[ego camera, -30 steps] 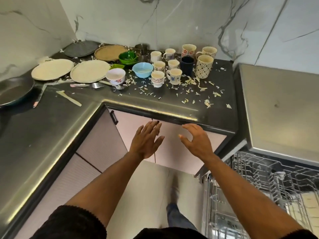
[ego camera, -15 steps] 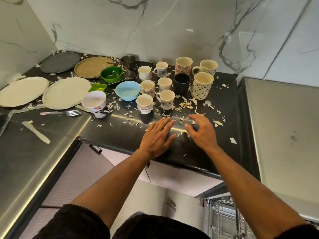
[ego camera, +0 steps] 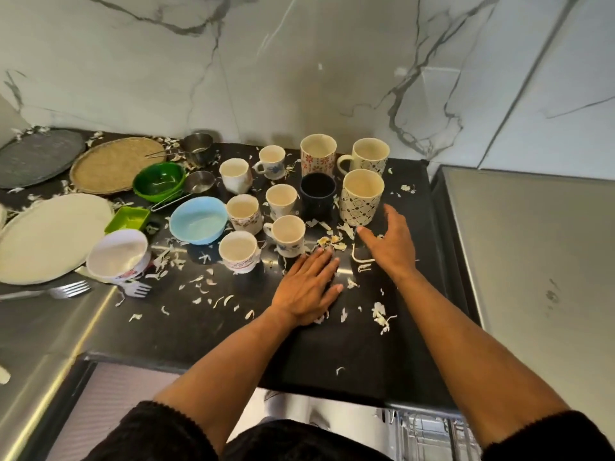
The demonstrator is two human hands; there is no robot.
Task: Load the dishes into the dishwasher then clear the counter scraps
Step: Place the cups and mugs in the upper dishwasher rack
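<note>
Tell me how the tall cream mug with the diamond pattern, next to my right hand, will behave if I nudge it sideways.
The diamond-pattern mug is tall for its base, so a push near the rim may tip it. It looks ceramic, likely heavy and breakable. The dark mug stands close on its left, so they could knock together.

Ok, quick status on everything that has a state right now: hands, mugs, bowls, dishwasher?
left hand: open, flat on the counter among scraps
right hand: open, beside the patterned mug, holding nothing
cups and mugs: upright, on the counter
blue bowl: upright, looks empty
green bowl: upright
dishwasher rack: only a corner shows, no dishes visible there
scraps: scattered on the counter
</note>
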